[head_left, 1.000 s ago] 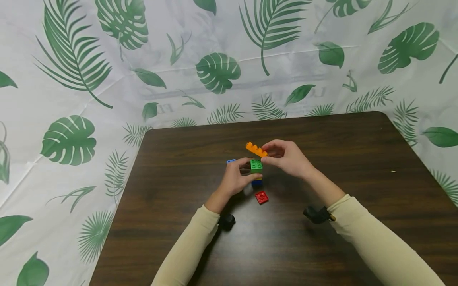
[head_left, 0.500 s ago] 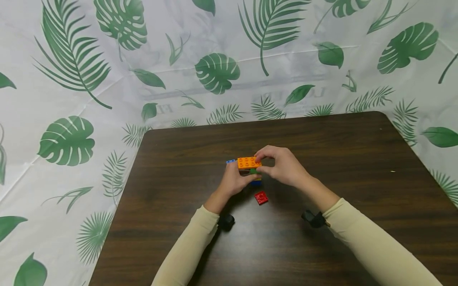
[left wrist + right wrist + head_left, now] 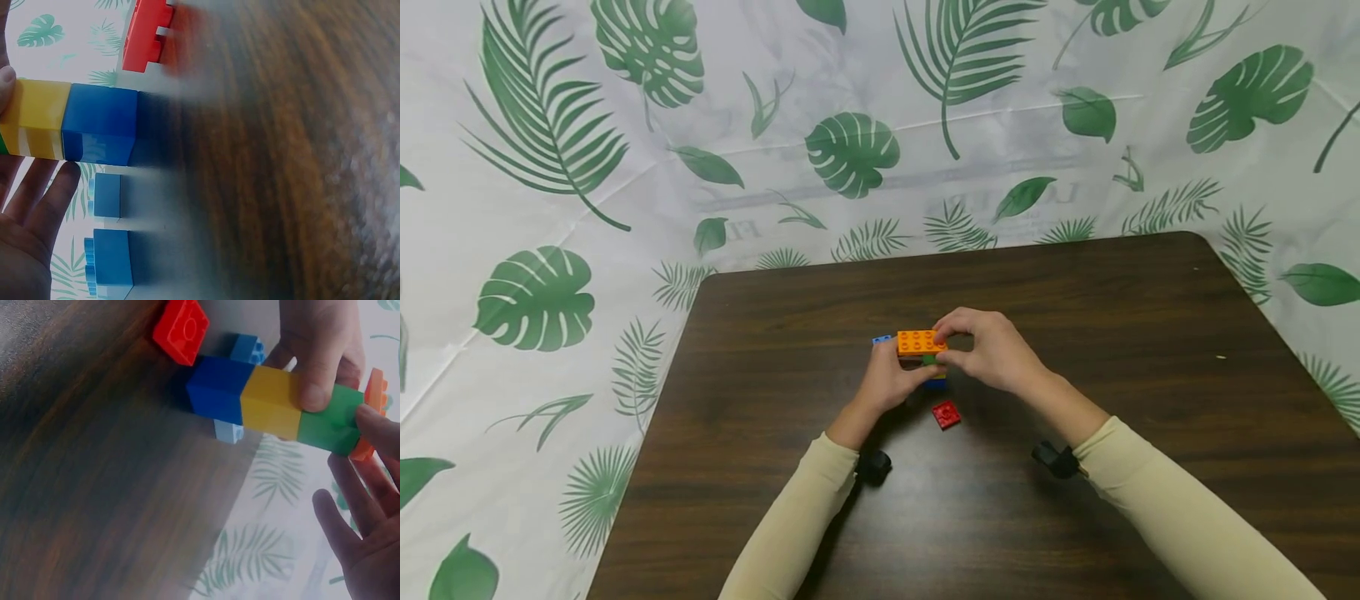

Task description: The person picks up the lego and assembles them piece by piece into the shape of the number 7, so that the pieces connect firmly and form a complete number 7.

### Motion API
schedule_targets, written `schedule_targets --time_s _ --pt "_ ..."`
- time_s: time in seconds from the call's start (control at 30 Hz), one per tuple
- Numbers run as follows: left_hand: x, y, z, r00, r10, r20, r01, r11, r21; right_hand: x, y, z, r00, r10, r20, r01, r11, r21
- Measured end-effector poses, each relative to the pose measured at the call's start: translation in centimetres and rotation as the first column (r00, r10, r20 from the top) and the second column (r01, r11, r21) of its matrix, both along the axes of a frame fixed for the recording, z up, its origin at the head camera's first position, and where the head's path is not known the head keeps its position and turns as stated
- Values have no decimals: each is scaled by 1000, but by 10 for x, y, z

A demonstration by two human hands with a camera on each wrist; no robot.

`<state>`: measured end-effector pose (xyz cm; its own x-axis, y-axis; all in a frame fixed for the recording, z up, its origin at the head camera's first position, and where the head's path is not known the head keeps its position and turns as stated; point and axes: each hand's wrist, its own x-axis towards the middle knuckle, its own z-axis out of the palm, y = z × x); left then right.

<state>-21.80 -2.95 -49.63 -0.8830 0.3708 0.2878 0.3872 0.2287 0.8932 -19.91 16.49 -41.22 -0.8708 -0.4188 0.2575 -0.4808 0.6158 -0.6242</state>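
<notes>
A tower of building bricks stands on the table: a dark blue brick (image 3: pixel 219 387) at the bottom, a yellow brick (image 3: pixel 269 403) above it, then a green brick (image 3: pixel 331 419). My left hand (image 3: pixel 886 377) grips the tower around its yellow and green part, with the thumb on the near side. An orange brick (image 3: pixel 916 342), longer than the tower is wide, lies on the green brick with its studs up and overhangs to the left. My right hand (image 3: pixel 992 350) pinches its right end between thumb and fingers. Whether the orange brick sits fully down, I cannot tell.
A red piece (image 3: pixel 946 415) lies studs down just in front of the tower. Behind the tower stand two light blue bricks (image 3: pixel 107 195), studs up, mostly hidden by my left hand in the head view. The dark wooden table (image 3: pixel 1120 333) ends at a leaf-patterned sheet (image 3: pixel 715 100).
My right hand has brought the orange brick from a tilted hold above the tower down and left onto the green brick. My left hand has kept its grip; the last half second shows hardly any movement.
</notes>
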Motion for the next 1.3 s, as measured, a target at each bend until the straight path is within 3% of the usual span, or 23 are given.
schedule_targets --time_s 0.23,0.4,0.5,0.73,1.03,1.3 --pt "16 -1 31 999 -27 -34 28 999 19 0 -1 2 1000 -18 9 17 999 44" --pt "17 -1 33 999 -35 -12 36 999 27 0 -2 3 999 -19 26 17 998 55" --pt "16 -1 29 999 -33 0 33 999 38 -1 -2 3 999 -16 35 14 999 48" --pt "1 0 0 1000 -9 13 9 1000 22 -1 -1 3 999 -29 39 28 999 32" --pt "0 -3 -1 998 -1 -55 2 1000 6 1 -3 -3 997 -54 48 53 999 9" --pt "2 0 0 1000 -4 -29 4 1000 -3 5 2 -4 999 -38 -18 39 996 78"
